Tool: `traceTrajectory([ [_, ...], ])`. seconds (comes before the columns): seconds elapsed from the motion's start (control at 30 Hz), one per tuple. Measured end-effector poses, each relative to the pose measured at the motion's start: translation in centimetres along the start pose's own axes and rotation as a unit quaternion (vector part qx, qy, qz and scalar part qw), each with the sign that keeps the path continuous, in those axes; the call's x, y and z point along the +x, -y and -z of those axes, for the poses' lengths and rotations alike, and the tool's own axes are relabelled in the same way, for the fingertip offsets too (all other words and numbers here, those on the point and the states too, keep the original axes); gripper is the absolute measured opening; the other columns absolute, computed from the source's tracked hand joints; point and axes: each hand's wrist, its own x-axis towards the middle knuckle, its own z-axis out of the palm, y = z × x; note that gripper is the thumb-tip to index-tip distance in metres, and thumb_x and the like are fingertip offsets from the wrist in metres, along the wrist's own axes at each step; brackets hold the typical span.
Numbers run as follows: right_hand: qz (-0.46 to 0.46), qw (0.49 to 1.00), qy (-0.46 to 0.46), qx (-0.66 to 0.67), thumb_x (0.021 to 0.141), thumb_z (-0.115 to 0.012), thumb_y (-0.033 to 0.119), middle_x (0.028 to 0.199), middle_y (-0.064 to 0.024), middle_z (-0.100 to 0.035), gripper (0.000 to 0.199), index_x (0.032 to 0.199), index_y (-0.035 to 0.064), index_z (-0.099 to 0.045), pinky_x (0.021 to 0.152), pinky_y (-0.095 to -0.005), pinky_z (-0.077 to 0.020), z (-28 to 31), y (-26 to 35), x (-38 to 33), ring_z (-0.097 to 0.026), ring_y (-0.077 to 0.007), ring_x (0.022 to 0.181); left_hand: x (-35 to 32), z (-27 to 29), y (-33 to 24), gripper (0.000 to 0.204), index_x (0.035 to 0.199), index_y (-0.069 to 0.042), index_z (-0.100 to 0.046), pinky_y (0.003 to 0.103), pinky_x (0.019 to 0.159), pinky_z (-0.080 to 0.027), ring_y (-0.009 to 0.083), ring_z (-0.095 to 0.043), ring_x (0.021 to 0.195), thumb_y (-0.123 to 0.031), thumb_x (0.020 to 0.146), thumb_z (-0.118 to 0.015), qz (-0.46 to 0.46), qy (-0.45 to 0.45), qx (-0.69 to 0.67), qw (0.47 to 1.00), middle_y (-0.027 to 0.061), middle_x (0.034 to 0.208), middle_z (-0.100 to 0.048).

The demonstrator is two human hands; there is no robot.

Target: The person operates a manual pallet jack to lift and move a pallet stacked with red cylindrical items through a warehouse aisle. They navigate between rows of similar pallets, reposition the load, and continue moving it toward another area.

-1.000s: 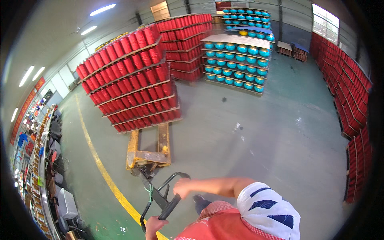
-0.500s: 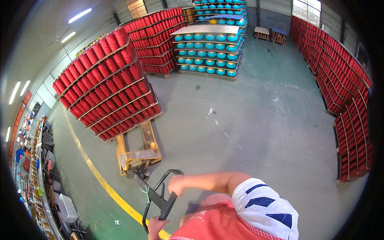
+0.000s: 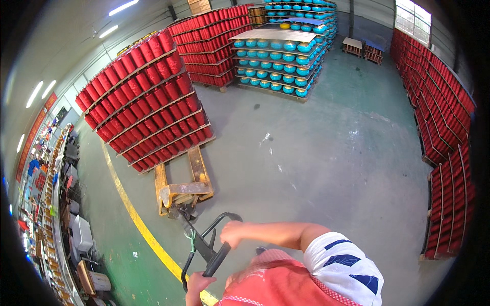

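Both of my hands are closed on the black looped handle [image 3: 218, 259] of a yellow pallet jack. My right hand [image 3: 233, 234] holds its far end, with the bare forearm reaching in from the right. My left hand [image 3: 199, 283] grips the near end, close to the lower edge. A green tie hangs on the handle's shaft. Worn and scuffed, the pallet jack [image 3: 186, 189] stands ahead of me, its forks running toward a tall layered stack of red cylinders [image 3: 148, 102]. The fork tips are hidden beneath that stack.
A yellow floor line [image 3: 138, 219] runs along the left. Beyond it is a long cluttered bench [image 3: 58, 224] with a white bin [image 3: 81, 234]. Stacked turquoise round pots [image 3: 275, 61] and more red cylinders [image 3: 214, 46] stand ahead; red stacks [image 3: 434, 112] line the right wall.
The view has swung slightly left, so the stacks and pallet jack appear farther right. Both hands keep their hold on the handle.
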Motion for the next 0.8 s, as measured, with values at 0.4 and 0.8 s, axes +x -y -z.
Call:
traceTrajectory([
  [0.4,-0.065,0.998,-0.011,0.008,0.052,-0.075,0.024,0.074,-0.0084,-0.068,0.026,0.076,0.0138,-0.070,0.068,-0.0442,-0.0511,-5.1,7.6,-8.4,-0.066,-0.0300,0.081,-7.6,-6.1,2.0,0.041,0.075,-0.006,-0.071,0.035,0.062,-0.052,0.0218,-0.068,0.061,-0.044,0.061,-0.078,-0.044,-0.010,0.063,0.997,0.0065,0.061,-0.066],
  [0.8,-0.063,0.998,-0.008,0.022,0.053,-0.074,0.022,0.074,-0.0088,-0.068,0.024,0.075,0.0142,-0.070,0.067,-0.0448,-0.0513,-7.0,11.4,-16.6,-0.067,-0.0301,0.080,-13.4,-10.8,0.6,0.040,0.070,-0.005,-0.068,0.032,0.059,-0.051,0.0183,-0.066,0.056,-0.043,0.063,-0.080,-0.050,0.012,0.060,0.997,0.0051,0.059,-0.065],
])
